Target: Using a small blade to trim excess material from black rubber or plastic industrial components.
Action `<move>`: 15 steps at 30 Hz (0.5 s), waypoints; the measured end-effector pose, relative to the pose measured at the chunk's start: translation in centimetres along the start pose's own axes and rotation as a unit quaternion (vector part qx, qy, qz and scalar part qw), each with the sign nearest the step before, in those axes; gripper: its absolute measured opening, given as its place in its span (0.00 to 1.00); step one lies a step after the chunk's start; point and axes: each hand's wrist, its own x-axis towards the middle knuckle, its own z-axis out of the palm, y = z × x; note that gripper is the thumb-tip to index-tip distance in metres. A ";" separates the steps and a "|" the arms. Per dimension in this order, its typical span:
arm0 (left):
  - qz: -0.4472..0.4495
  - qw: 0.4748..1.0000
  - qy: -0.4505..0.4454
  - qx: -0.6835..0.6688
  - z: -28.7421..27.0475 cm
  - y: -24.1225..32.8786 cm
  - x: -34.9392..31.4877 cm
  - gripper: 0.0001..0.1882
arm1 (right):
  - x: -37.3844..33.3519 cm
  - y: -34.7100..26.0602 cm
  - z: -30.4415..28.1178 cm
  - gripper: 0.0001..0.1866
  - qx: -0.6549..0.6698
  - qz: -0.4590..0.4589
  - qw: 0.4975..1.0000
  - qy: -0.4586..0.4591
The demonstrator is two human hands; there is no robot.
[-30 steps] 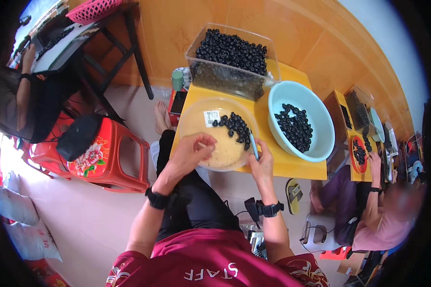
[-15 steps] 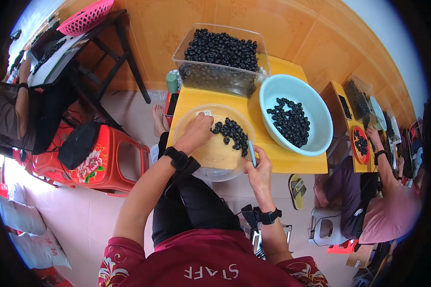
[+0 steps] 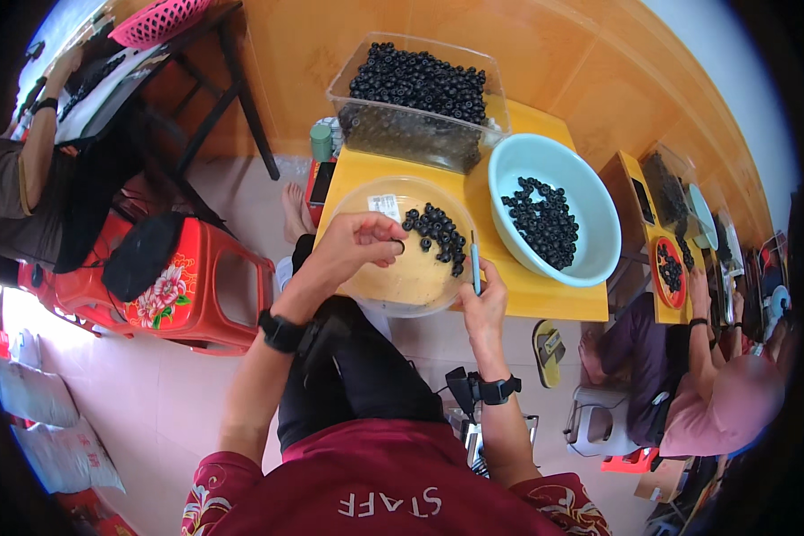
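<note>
My left hand [image 3: 353,246] hovers over a shallow clear plastic bowl [image 3: 402,281] and pinches one small dark round fruit [image 3: 398,247] between thumb and fingers. A heap of the same dark fruits [image 3: 436,234] lies at the bowl's far right. At the bowl's right rim, my right hand [image 3: 482,299] grips a thin light-blue stick-like tool [image 3: 475,259] that points away from me. Both wrists wear black bands. The bowl rests on the near edge of a small yellow table [image 3: 545,299].
A pale blue basin [image 3: 590,201] with dark fruits sits to the right, a clear tub [image 3: 420,94] full of them behind. A red plastic stool [image 3: 183,286] stands left. Another person [image 3: 706,393] works at a second yellow table on the right; a third sits far left.
My left hand has drawn back from the fruit heap toward the bowl's near left, now pinching one fruit. My right hand has stayed at the bowl's right rim with the tool.
</note>
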 end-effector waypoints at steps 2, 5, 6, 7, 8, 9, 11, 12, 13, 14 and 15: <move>-0.004 0.995 0.004 -0.099 0.7 0.8 -2.9 0.10 | 0.3 0.1 -0.1 0.22 -0.037 -0.021 0.999 0.009; 0.001 0.960 0.014 -0.279 1.5 -0.5 -5.6 0.10 | -0.5 -1.0 -0.4 0.19 -0.107 -0.059 0.992 0.009; 0.009 0.934 0.015 -0.357 1.8 -1.1 -6.3 0.10 | -0.9 -1.5 -0.5 0.19 -0.112 -0.062 0.992 -0.003; 0.025 0.918 0.007 -0.395 2.0 -2.1 -6.7 0.10 | -1.5 -2.0 -0.7 0.20 -0.120 -0.076 0.990 0.005; 0.028 0.915 0.017 -0.401 2.2 -2.9 -7.2 0.10 | -2.1 -2.4 -0.9 0.20 -0.128 -0.090 0.988 0.012; 0.026 0.898 0.003 -0.439 2.7 -3.7 -7.3 0.10 | -2.8 -2.8 -1.5 0.19 -0.118 -0.092 0.989 0.004; 0.022 0.874 -0.017 -0.486 3.3 -5.0 -7.8 0.09 | -4.4 -4.5 -1.8 0.18 -0.101 -0.091 0.990 -0.039; 0.023 0.871 -0.015 -0.491 3.6 -5.5 -8.0 0.09 | -5.2 -5.1 -1.8 0.16 -0.076 -0.087 0.991 -0.072; 0.024 0.862 -0.014 -0.506 3.8 -5.9 -8.1 0.09 | -5.8 -5.4 -1.7 0.16 -0.081 -0.086 0.990 -0.074; 0.025 0.854 -0.013 -0.520 4.0 -6.1 -8.3 0.09 | -6.4 -5.6 -1.5 0.14 -0.107 -0.134 0.980 -0.099; 0.025 0.852 -0.011 -0.523 4.0 -6.2 -8.4 0.09 | -6.8 -5.9 -1.4 0.13 -0.131 -0.182 0.967 -0.125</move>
